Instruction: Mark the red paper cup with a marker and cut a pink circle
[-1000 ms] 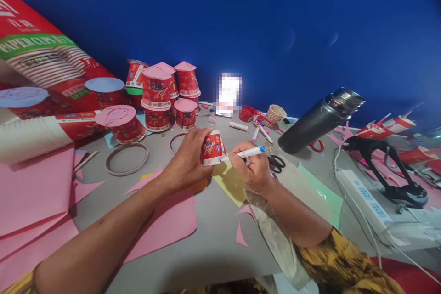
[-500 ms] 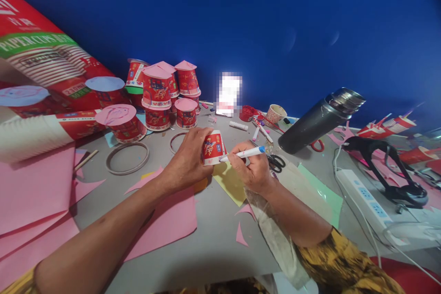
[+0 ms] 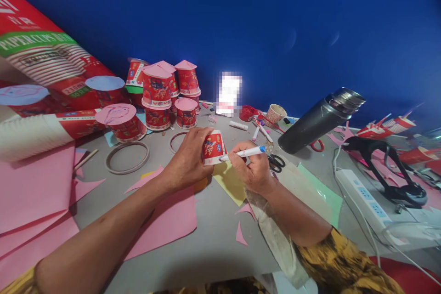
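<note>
Two bare hands share one job in the head view, with a red printed cup (image 3: 213,147) at the centre of the dial. The left hand (image 3: 191,156) reaches in from eight o'clock, thumb and fingers curled around the cup's side, its print turned partly toward the wearer. The right hand (image 3: 253,172), at four o'clock, pinches a white marker (image 3: 250,151) between thumb and fingers; the tip lies at the cup's lower-right border, though whether it touches cannot be told.

A stack of capped cups (image 3: 156,94) stands at ten o'clock, a grey ring (image 3: 107,165) lies at nine, a dark flask (image 3: 306,121) leans between two and three, black scissors (image 3: 276,163) rest near three, and yellow paper (image 3: 232,183) lies at five.

The step in hand appears to be drawing on the cup's side. The next move calls for a steady left grip, light enough not to dent the wall, and a small, controlled stroke along the curve; pressing hard could make the tip skid.
</note>
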The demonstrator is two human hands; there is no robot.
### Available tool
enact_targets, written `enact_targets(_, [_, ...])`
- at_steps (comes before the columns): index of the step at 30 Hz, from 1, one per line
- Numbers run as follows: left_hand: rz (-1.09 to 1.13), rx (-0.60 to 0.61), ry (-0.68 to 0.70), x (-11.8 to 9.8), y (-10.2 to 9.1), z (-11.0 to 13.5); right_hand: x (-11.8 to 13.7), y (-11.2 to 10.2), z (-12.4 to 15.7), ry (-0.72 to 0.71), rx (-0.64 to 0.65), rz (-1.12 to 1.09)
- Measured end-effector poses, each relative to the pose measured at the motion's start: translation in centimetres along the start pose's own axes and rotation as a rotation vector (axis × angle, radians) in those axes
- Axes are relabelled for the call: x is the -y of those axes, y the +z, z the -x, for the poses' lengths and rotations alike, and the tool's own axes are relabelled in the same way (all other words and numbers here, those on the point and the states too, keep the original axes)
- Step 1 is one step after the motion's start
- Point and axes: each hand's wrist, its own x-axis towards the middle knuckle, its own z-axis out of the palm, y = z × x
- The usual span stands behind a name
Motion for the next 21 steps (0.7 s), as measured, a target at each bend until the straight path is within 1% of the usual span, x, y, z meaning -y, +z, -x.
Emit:
enact_targets(5, [0.008,-0.001,-0.004,0.15,0.03,0.0,0.02,-0.07,0.0,0.029,0.003,-0.011])
enact_targets(13, [0.022,-0.002,-0.011,-0.01,-0.03,0.04,0.03,0.09,-0.04,0.034,0.001,-0.04])
enact_targets(21, [0.023,-0.002,-0.025,-0.17,-0.16,-0.07,0.01,-0.28,-0.25,0.072,-0.054,-0.016])
